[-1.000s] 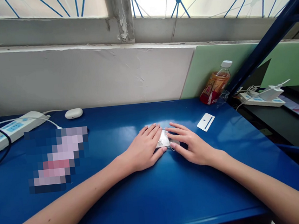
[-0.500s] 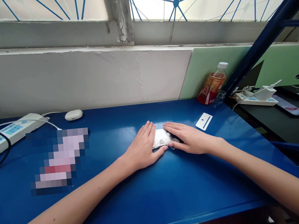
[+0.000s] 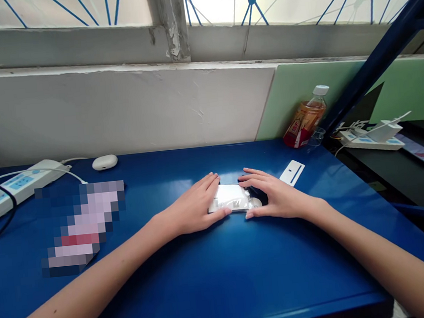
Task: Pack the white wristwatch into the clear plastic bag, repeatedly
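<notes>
A small white flat item, seemingly in clear plastic wrap, lies on the blue desk between my hands. Its kind is hard to make out. My left hand grips its left end, thumb along the front edge and fingers behind. Around the right end curves my right hand, thumb and fingers spread apart; whether a fingertip touches the item I cannot tell. Between that thumb and forefinger a dark part and a small pale round part show beside the white item, partly hidden by the hand.
A white card lies right of my hands, with a drink bottle behind it. To the left are a blurred-out phone-like object, a white earbud case and a power strip. A blue metal post rises at the right.
My right hand has spread its thumb and fingers wider and shifted slightly right. My left hand has moved a little left, and more of the white item shows between them.
</notes>
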Tool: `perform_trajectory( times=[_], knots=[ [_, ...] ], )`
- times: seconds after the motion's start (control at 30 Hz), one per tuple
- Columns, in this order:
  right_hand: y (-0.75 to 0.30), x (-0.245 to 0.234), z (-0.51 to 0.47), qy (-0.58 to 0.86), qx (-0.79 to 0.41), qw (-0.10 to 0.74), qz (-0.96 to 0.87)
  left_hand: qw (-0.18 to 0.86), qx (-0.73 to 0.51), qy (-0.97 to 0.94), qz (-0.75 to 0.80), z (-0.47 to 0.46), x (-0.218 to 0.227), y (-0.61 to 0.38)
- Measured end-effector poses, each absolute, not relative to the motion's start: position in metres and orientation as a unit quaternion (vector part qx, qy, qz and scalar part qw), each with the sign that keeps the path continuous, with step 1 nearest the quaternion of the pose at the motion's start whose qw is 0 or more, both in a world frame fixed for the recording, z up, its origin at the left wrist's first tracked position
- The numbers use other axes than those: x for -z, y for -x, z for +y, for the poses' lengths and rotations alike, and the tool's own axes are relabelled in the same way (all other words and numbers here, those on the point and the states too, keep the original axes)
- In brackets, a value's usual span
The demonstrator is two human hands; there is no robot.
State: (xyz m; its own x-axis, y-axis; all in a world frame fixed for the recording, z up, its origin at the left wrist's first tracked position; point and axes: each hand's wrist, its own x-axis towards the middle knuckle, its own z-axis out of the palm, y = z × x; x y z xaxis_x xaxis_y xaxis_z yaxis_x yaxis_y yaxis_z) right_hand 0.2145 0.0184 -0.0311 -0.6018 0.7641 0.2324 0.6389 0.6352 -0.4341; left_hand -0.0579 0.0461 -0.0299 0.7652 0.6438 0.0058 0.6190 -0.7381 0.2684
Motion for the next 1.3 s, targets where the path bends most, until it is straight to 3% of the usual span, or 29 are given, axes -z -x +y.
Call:
perform_trajectory(
  times=[0.43, 0.9, 1.3],
  knots=[
    [-0.205, 0.035, 0.005, 0.398, -0.108, 0.092, -0.906, 0.105, -0.065, -0.928, 0.351, 0.039, 0.034, 0.064],
    [-0.211, 0.035, 0.007, 0.424, -0.088, 0.114, -0.894, 0.125, -0.117, -0.9, 0.4, 0.037, 0.038, 0.068],
    [-0.219, 0.03, 0.014, 0.407, -0.112, 0.163, -0.892, 0.099, -0.062, -0.93, 0.348, 0.036, 0.033, 0.068]
  ],
)
